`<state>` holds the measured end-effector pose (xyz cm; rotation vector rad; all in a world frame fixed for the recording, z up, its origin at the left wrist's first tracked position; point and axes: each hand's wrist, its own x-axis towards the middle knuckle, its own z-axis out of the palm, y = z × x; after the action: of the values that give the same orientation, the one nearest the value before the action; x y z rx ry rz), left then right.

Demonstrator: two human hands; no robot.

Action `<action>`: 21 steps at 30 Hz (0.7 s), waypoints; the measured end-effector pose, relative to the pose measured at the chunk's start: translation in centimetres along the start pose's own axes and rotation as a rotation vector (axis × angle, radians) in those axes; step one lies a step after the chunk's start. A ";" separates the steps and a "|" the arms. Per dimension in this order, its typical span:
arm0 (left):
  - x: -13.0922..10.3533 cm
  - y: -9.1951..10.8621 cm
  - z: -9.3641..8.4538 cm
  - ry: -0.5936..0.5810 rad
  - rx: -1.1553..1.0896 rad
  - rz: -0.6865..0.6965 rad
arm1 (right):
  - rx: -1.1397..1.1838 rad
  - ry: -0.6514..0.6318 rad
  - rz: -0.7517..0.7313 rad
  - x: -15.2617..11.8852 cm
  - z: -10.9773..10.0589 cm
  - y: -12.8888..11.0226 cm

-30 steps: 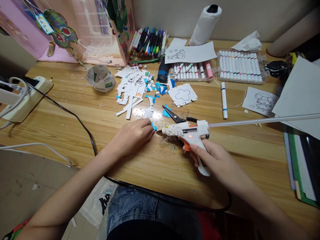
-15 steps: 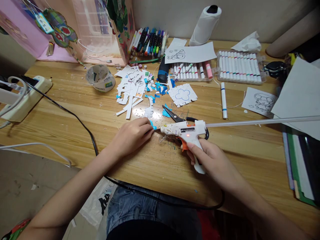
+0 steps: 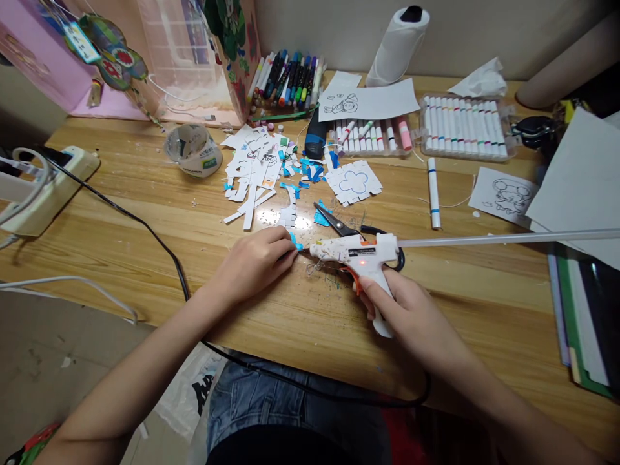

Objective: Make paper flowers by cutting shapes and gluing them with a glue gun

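Observation:
My right hand (image 3: 400,300) is wrapped round the handle of a white hot glue gun (image 3: 361,248), fingers at its orange trigger. A long clear glue stick (image 3: 484,237) juts from the gun's back. The nozzle points left and meets a small piece of blue paper (image 3: 296,241) at my left fingertips. My left hand (image 3: 261,261) rests on the table with its fingers closed on that blue paper, which they partly hide. Black-handled scissors (image 3: 339,223) lie just behind the gun, their blades over another blue scrap. A notched white paper strip (image 3: 289,210) lies beyond my left hand.
White and blue paper scraps (image 3: 254,168) are heaped behind my hands, beside a roll of tape (image 3: 194,150). Marker cases (image 3: 465,128) line the back. A loose marker (image 3: 434,194) lies at right. A black cord (image 3: 145,226) crosses the left side from a power strip (image 3: 62,187).
The orange trigger looks pressed further back now, and the gun has shifted very slightly left. My left hand stays in place with the blue paper.

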<state>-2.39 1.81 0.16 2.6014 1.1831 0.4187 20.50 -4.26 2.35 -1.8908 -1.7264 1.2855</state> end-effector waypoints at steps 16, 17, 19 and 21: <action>0.0 0.1 -0.2 -0.001 -0.010 0.001 | -0.015 0.014 -0.024 0.0 -0.1 -0.2; 0.0 0.1 -0.2 -0.002 -0.011 0.001 | -0.011 0.014 -0.024 0.0 -0.1 -0.2; 0.0 0.1 -0.2 -0.005 -0.012 -0.002 | -0.006 0.011 -0.021 0.0 0.0 -0.2; 0.0 0.1 -0.2 -0.007 -0.010 -0.004 | 0.000 0.007 -0.018 0.0 0.0 -0.1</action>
<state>-2.42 1.75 0.36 2.5889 1.1811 0.4137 20.41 -4.18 2.44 -1.8732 -1.7358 1.2710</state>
